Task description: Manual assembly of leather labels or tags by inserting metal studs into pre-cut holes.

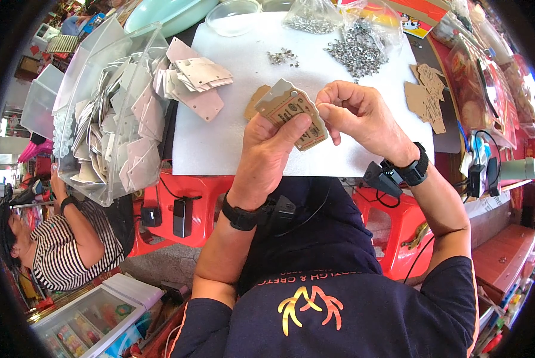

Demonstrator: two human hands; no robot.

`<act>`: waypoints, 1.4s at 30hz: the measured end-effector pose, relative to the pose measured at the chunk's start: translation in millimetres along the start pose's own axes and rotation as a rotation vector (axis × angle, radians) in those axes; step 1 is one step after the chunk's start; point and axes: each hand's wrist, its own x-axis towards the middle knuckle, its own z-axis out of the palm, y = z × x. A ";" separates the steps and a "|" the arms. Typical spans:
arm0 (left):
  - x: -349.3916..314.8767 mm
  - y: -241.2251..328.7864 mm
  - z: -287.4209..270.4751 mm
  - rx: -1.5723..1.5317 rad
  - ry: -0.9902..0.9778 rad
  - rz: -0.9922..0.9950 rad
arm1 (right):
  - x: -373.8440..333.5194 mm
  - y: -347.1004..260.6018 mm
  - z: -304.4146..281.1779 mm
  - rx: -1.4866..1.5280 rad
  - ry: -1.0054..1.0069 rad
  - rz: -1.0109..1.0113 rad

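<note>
My left hand (262, 149) is closed round several stacked, printed cardboard tags (298, 113) with scalloped edges and small holes, the thumb pressed on the front. At the tags' right edge my right hand (363, 116) pinches thumb and forefinger together. Whatever lies between those fingertips is too small or hidden to make out. Beyond the hands, a few small metal clips (283, 57) lie scattered on the white sheet (219, 143). A larger heap of metal clips (358, 51) spreads out of a clear plastic bag (382, 17). Plain brown cardboard tags (425, 95) lie loosely piled at the right.
At the left a clear plastic bin (103, 194) holds many pale cards, with more pale cards (199, 83) beside it. Bowls (166, 15) stand at the back. Red stools (166, 200) are under the table. A person in a striped shirt (70, 244) sits at the left.
</note>
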 end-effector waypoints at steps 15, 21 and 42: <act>-2.6 4.1 8.4 0.054 0.033 0.050 | -5.3 -11.9 4.4 -0.024 0.030 -0.001; -4.6 6.8 15.0 0.133 0.075 0.088 | -0.1 -8.0 -1.3 0.047 -0.048 0.028; -7.2 7.8 41.8 0.176 0.240 0.239 | 3.8 -1.0 -5.2 0.108 -0.119 -0.096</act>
